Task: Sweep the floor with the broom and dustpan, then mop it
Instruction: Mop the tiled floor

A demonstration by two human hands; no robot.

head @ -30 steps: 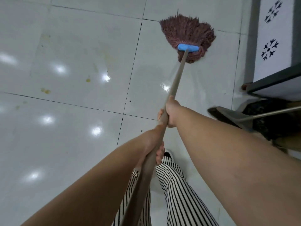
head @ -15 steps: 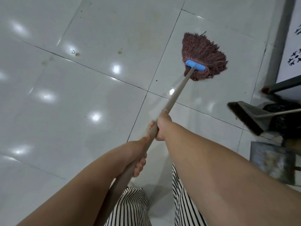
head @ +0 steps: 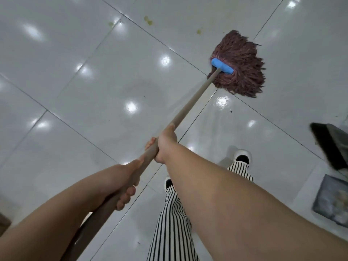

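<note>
We see the broom (head: 328, 147) cut off at the right edge, its handle out of view. The dustpan (head: 331, 202) is also cropped there, its contents too blurred to identify. The mop handle (head: 190, 108) passes inside the left hand (head: 120, 178) and right hand (head: 165, 142), and its near end leaves the frame at the bottom.

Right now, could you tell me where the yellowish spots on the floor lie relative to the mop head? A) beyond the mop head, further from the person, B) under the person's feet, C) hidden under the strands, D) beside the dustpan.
A: the yellowish spots lie on the tiles past the mop head, further from the person, while both the left hand and the right hand grip the mop handle.
</note>
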